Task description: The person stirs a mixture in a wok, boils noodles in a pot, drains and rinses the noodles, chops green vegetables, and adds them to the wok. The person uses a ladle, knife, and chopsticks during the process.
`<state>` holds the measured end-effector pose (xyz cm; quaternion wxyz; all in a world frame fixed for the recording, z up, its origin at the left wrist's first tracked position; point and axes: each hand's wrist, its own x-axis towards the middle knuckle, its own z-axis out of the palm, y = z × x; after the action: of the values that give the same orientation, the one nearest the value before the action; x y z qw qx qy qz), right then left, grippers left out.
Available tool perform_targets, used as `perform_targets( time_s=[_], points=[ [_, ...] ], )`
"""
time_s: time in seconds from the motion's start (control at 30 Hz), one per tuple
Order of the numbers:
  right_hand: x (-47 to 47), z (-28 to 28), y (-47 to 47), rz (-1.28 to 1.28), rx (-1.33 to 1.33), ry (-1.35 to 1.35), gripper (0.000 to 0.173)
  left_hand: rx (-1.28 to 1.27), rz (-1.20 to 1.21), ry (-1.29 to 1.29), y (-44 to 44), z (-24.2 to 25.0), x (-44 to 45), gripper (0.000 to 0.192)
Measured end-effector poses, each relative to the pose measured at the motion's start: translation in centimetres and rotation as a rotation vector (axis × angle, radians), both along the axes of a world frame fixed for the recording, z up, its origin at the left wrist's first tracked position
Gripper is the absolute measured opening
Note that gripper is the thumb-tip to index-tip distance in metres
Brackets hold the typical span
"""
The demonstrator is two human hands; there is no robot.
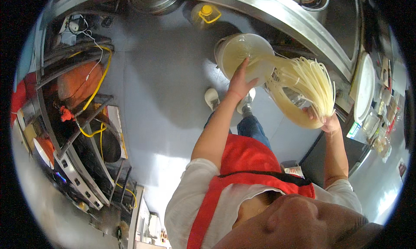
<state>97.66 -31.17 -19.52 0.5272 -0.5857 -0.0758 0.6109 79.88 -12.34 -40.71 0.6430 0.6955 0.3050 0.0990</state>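
Observation:
A translucent plastic bucket with pale, wet-looking strands in it is above the grey floor. My left hand is at its near side, fingers over the rim and thumb on the outer wall. Out of the bucket, a thick bundle of long pale noodles stretches right. Gripped in my right hand, the bundle folds over, with many loose ends fanned above the hand. Another part of it loops down below and back towards the bucket. Clear plastic film seems to show inside the loop.
A steel counter edge curves across the front. Beneath it stands a jug with a yellow cap. At left, a yellow hose hangs by a metal rack. An oval white board and packaged items lie at right. My shoes are below the bucket.

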Motion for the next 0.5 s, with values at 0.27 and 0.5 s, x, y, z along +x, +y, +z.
perform_targets(
  time_s=[0.27,0.5],
  points=[
    [-0.6,8.7,-0.1,-0.099,0.024,-0.007,0.068,0.034,-0.552,-0.095,0.4,3.2,12.1,0.102],
    [-0.9,12.6,0.3,-0.124,0.189,-0.009,0.052,-0.394,-0.691,-0.212,-1.0,5.2,12.9,0.038]
  ],
)
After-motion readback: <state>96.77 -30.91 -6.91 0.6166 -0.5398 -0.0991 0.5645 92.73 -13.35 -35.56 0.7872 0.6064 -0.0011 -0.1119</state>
